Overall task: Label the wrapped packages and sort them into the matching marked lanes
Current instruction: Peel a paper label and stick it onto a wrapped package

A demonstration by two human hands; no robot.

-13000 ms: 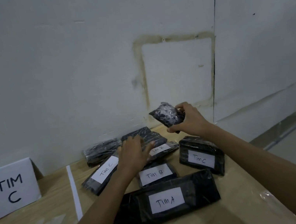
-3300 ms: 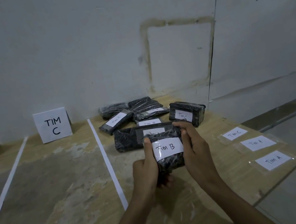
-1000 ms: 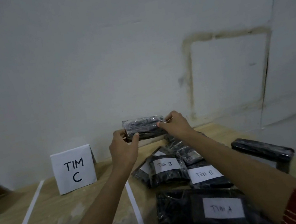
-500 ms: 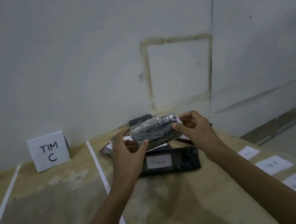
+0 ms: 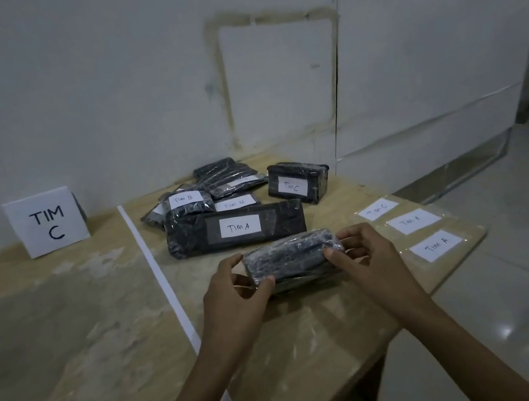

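Above the wooden table [image 5: 69, 335] by the white wall [image 5: 99, 87], both hands [image 5: 233, 298] [image 5: 366, 260] grip a package [image 5: 291, 258].

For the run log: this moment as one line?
held: package, no label visible | left hand: grips left end | right hand: grips right end | spare labels: right of package | next: likely label it

At the pile's twelve o'clock, the rear package [image 5: 214, 167] is half hidden behind others, and the worktop [image 5: 52, 338] is cut off at nine o'clock.
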